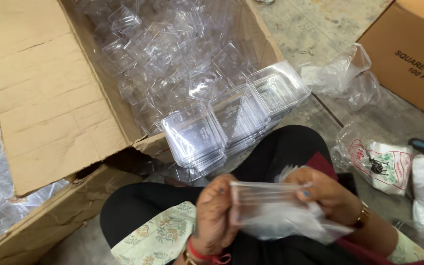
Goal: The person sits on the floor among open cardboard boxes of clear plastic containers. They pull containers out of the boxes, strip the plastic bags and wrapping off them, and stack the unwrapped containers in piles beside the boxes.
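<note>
Low in the frame, the left hand [215, 213] and right hand [320, 192] each pinch one clear bag [271, 208], grips clamped on its ends.

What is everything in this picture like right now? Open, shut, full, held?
big cardboard box: open, flaps spread, holding many loose clear containers
stacks of clear containers: nested, lying tilted at the box's edge
left hand: gripping a clear plastic bag
right hand: gripping the same bag
clear plastic bag: held between both hands, crumpled below
second cardboard box: looks shut
</note>
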Demonstrator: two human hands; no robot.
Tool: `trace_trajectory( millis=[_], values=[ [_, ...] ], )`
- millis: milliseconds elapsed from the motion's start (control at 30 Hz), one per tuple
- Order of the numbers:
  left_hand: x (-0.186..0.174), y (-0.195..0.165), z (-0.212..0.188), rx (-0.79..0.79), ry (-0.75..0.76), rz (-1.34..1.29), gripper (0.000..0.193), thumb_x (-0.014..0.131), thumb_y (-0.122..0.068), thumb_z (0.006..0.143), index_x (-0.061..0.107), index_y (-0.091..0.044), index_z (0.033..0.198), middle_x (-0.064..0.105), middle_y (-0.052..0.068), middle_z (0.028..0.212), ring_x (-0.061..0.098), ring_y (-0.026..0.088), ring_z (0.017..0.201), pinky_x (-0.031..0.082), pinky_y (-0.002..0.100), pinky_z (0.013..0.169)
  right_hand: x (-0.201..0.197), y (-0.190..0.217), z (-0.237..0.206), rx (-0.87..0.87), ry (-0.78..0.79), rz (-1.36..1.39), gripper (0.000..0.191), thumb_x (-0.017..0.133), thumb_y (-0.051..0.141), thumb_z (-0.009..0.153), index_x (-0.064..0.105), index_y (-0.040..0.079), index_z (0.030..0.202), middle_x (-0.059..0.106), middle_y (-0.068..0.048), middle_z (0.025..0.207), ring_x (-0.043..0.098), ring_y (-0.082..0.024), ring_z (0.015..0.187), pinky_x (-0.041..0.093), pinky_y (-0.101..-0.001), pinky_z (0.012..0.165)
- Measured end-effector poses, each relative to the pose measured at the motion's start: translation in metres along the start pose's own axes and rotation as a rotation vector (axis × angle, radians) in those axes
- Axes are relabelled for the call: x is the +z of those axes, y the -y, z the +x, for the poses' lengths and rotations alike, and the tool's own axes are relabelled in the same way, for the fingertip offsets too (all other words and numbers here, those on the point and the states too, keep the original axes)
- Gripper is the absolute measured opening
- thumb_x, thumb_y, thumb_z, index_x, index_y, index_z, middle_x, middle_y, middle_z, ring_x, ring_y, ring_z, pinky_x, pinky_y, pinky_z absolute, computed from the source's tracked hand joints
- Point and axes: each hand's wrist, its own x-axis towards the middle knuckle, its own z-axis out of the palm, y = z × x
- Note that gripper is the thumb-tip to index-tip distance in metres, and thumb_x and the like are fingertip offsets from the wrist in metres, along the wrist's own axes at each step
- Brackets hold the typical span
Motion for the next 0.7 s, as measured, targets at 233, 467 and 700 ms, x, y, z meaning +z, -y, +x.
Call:
trace_trajectory(
  millis=[233, 467, 700],
  values=[
    [0.059, -0.040, 0.025, 0.587, 0.248, 1.770, 0.032, 0.058, 0.012, 0.071, 0.061, -0.010, 0.095, 0.072, 0.017, 0.112, 0.069, 0.029, 0.101, 0.055, 0.035, 0.087, 0.041, -0.001, 0.034, -0.168, -0.308, -0.210, 0.016, 0.069, 0.008, 0.087, 0.067, -0.002, 0.100, 0.070, -0.009, 0.092, 0.066, -0.013, 0.081, 0.054, -0.0274, 0.073],
    [0.096, -0.019, 0.114, 0.539, -0.049, 2.295, 0.048, 0.055, 0.005, 0.085, 0.054, 0.002, 0.133, 0.052, 0.036, 0.138, 0.062, 0.048, 0.109, 0.054, 0.046, 0.088, -0.031, -0.016, 0.087, -0.874, -0.904, -1.048, 0.016, 0.069, 0.001, 0.089, 0.065, -0.001, 0.105, 0.068, -0.003, 0.100, 0.064, -0.013, 0.092, 0.051, -0.0269, 0.084],
    [0.076, -0.035, 0.157, 0.050, -0.109, 2.575, 0.056, 0.053, -0.002, 0.086, 0.046, 0.004, 0.142, 0.059, 0.026, 0.121, 0.057, 0.043, 0.109, 0.051, 0.046, 0.090, -0.046, -0.031, 0.107, -0.738, -0.465, -0.612, 0.033, 0.067, 0.012, 0.098, 0.052, 0.001, 0.125, 0.058, -0.005, 0.114, 0.056, -0.013, 0.105, 0.047, -0.0278, 0.095]
  ],
)
